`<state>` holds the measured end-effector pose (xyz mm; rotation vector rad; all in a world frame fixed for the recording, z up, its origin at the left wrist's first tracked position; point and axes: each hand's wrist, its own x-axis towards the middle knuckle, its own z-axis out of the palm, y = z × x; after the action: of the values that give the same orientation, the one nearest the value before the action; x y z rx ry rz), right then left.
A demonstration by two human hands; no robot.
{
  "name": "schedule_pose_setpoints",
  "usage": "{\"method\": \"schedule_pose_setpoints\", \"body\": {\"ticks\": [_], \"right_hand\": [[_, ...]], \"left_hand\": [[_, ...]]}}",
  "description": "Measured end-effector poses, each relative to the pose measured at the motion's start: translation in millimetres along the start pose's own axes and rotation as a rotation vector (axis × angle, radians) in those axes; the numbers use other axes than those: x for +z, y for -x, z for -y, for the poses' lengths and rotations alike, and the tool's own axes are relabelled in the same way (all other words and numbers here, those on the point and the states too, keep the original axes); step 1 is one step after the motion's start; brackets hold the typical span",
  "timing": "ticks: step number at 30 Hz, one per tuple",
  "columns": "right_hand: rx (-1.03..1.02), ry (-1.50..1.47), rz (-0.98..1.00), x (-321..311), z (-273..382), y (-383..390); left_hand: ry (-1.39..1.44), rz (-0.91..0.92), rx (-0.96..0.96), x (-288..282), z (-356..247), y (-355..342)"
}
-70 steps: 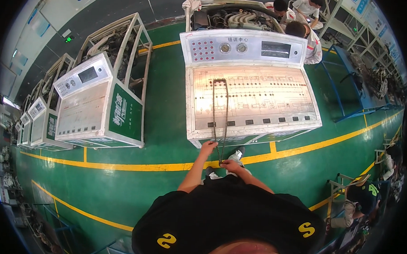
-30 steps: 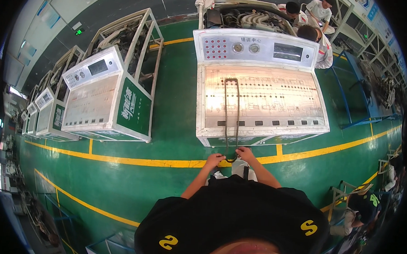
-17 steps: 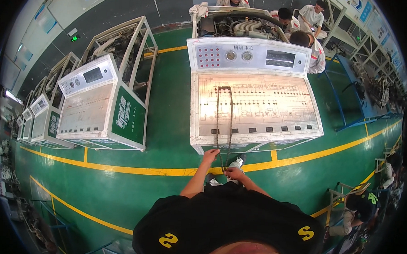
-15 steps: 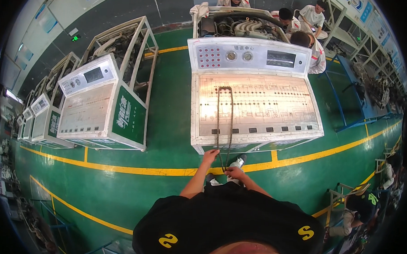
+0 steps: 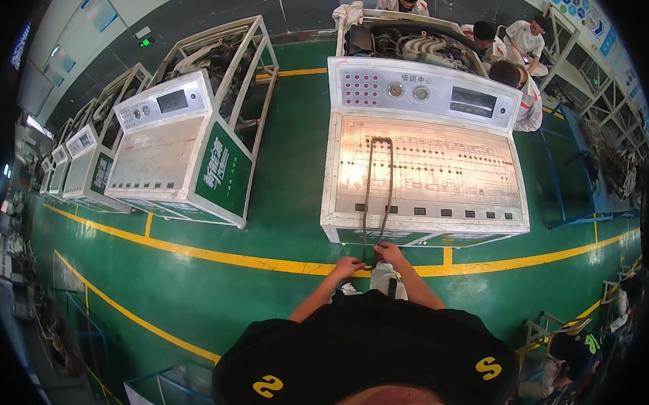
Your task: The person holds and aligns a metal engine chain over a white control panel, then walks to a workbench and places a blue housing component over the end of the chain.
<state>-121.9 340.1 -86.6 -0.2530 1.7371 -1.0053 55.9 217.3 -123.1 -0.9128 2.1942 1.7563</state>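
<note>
A long dark chain [image 5: 390,184] hangs in a loop over the sloped diagram board [image 5: 456,165] of a white training console, from a row of terminals near its upper part down past the front edge. My left hand [image 5: 349,265] pinches the lower part of the loop, out over the floor. Higher and further right, my right hand [image 5: 386,251] grips the other run of chain, just below the console's front edge. Both sets of fingers are closed. My trousered leg and shoes show beneath the hands.
Similar consoles [image 5: 160,145] with framed engines stand in a row at left. Several people [image 5: 528,103] are around the engine [image 5: 425,48] behind my console. A blue bench [image 5: 586,178] with metal parts is at right; a seated person [image 5: 571,354] is at lower right. Yellow lines [image 5: 214,253] mark the green floor.
My right hand has moved up and forward along the chain, while my left has dropped lower and nearer me, reversing their positions from half a second ago. The view has shifted slightly.
</note>
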Motion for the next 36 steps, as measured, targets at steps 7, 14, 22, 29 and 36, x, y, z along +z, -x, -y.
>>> {"method": "schedule_pose_setpoints", "body": {"ticks": [7, 14, 22, 29, 36], "right_hand": [[0.017, -0.12, -0.043, -2.7, 0.0, -3.5], [-0.032, -0.139, -0.12, -15.9, -18.0, 17.6], [-0.051, 0.041, -0.029, -2.1, -49.6, 44.1], [-0.164, 0.219, 0.154, 26.6, -61.5, 52.0], [-0.009, 0.21, 0.11, 27.3, -59.0, 39.6]], "left_hand": [[-0.16, 0.101, 0.025, -1.1, -12.5, 15.3], [-0.061, 0.061, 0.038, -2.5, -5.9, 8.2], [0.029, -0.101, 0.053, -19.1, -12.1, -24.4], [0.054, -0.227, 0.09, -29.3, -32.3, -50.8], [0.014, -0.246, 0.066, -24.3, -31.1, -42.4]]}}
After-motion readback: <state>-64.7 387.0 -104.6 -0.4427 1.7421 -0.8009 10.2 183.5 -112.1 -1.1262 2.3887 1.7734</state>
